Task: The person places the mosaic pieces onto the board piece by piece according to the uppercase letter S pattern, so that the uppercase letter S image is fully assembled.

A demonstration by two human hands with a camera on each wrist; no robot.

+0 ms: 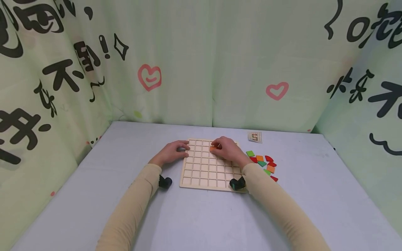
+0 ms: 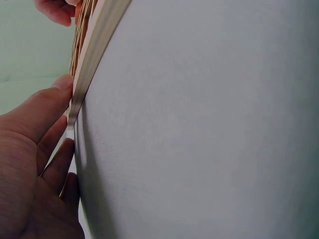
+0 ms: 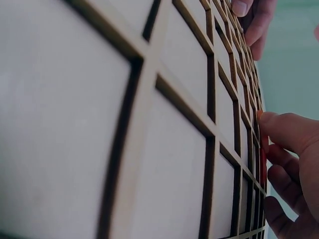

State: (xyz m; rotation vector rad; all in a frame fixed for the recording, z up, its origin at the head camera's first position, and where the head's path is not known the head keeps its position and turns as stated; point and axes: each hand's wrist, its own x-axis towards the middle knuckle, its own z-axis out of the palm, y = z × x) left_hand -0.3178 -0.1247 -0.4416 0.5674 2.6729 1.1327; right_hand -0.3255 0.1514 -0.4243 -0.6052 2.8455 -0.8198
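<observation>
The left hand, fingers loose, rests against the gridded wooden board, likely steadying it; the right hand pinches an orange tile toward its far end, probably for control.

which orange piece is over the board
The orange piece pinched in the right hand; the other two orange pieces lie right of the wooden grid board.

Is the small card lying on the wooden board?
No, the card lies on the table, apart from the board.
</observation>
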